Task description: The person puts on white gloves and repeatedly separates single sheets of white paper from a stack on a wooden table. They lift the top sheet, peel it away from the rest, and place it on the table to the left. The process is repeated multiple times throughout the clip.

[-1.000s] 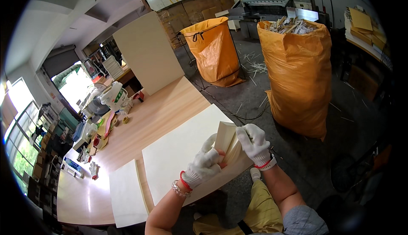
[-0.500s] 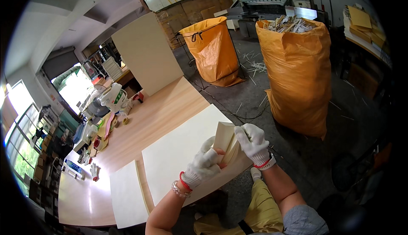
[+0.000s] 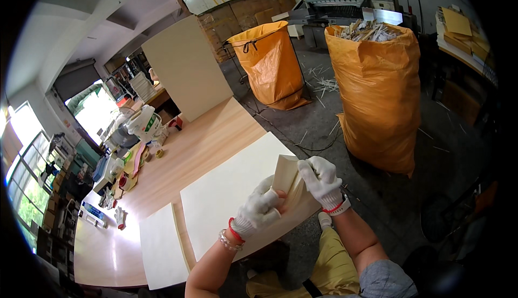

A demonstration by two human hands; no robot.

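White paper [image 3: 285,172] edges between hands [image 3: 258,210]

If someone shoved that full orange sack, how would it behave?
The full orange sack would probably dent where pushed, as its sides look wrinkled. Being tall and narrow, it might tip. The loose pale strips heaped at its open mouth could then spill.
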